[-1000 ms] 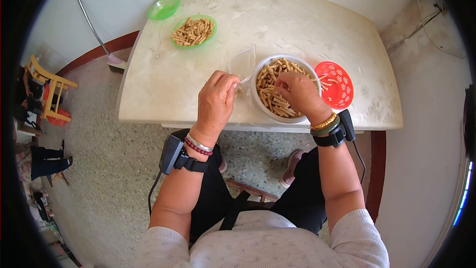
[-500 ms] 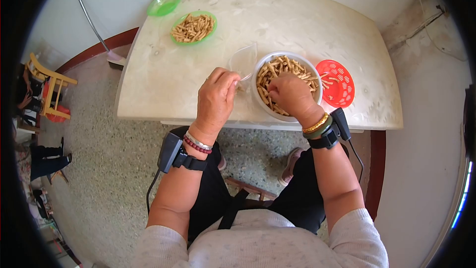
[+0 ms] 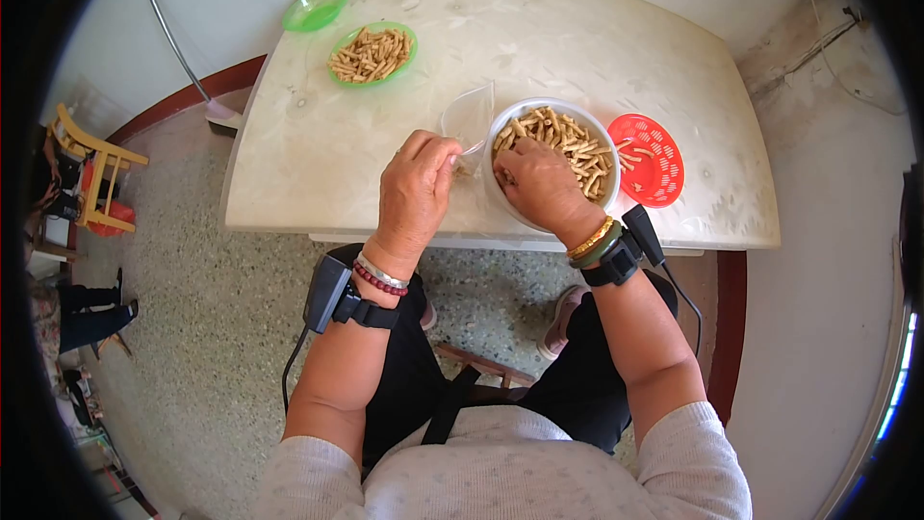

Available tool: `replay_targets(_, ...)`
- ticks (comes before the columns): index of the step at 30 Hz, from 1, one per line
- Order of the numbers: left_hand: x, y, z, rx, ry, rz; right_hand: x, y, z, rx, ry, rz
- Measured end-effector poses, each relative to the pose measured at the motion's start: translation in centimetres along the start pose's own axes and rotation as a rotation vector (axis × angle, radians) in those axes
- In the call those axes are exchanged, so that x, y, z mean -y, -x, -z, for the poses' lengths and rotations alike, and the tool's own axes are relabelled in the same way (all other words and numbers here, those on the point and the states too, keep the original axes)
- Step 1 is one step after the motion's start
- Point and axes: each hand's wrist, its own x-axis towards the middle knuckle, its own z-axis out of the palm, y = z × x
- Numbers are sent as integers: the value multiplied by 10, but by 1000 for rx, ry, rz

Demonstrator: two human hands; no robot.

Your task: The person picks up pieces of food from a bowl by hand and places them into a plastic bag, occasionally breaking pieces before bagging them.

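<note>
My left hand (image 3: pixel 416 188) is closed, its thumb and fingers pinching the edge of a clear plastic bag (image 3: pixel 469 117) that stands out beyond the fingertips above the table. My right hand (image 3: pixel 547 185) is over the left side of a white bowl (image 3: pixel 516 216). Its fingers are curled down on light-brown snack sticks, mostly hidden under the hand. Many more snack sticks (image 3: pixel 575 143) fill the bowl, which stands just right of the bag.
Right of the bowl lies a red slotted plastic basket (image 3: pixel 662 162) with a few sticks. Further back left on the table (image 3: pixel 577 39) are a green plate (image 3: pixel 412 58) piled with sticks and another green dish (image 3: pixel 316 8). A broom (image 3: pixel 223 116) and a wooden chair (image 3: pixel 96 169) stand at left.
My right hand has moved left across the bowl, toward the bag, with fingers still curled. My left hand keeps its hold on the bag. The whole view has shifted slightly.
</note>
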Motion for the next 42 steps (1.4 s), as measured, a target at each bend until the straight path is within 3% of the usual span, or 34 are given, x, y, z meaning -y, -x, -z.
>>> replay_targets(1, 0, 0, 0, -14, -4, -11, -4, 0, 2, -1, 0, 0)
replay_targets(3, 1, 0, 1, -13, 1, -11, -12, 0, 12, -20, -414, -217)
replay_targets(4, 1, 0, 1, -15, 7, -7, -20, 0, 15, -16, -413, -215)
replay_targets(6, 0, 0, 1, -14, 11, 10, -33, -2, 23, -163, -886, -461)
replay_targets(10, 0, 0, 0, -16, 20, 2, -35, 0, 35, -76, -635, -554)
replay_targets(16, 1, 0, 0, -20, 13, -2, -31, 3, 0, -76, -732, -246)
replay_targets(18, 2, 0, 0, -21, 8, -1, -21, 5, 8, -21, -399, -130)
replay_targets(25, 1, 0, 2, -21, 37, 9, -23, 14, 19, -11, -234, -160)
replay_targets(31, 0, 0, 3, -2, 18, 24, -32, 15, 17, 206, 70, -314)
replay_targets(35, 1, 1, 3, -2, 29, 30, -22, 14, 29, 129, 87, -378)
replay_targets(37, 2, 1, 3, 7, 27, 31, -33, 12, 25, -110, -198, -265)
replay_targets(38, 1, 0, 3, 4, 28, 28, -34, 11, 24, -113, -195, -263)
replay_targets(40, 1, 1, 4, 36, 21, 49, -35, 9, 22, -61, -979, -472)
replay_targets(41, 0, 1, 4, 35, 21, 46, -30, 6, 28, -64, -978, -471)
replay_targets(42, 0, 1, 4, 41, 26, 50, -26, 5, 36, 13, -1228, -532)
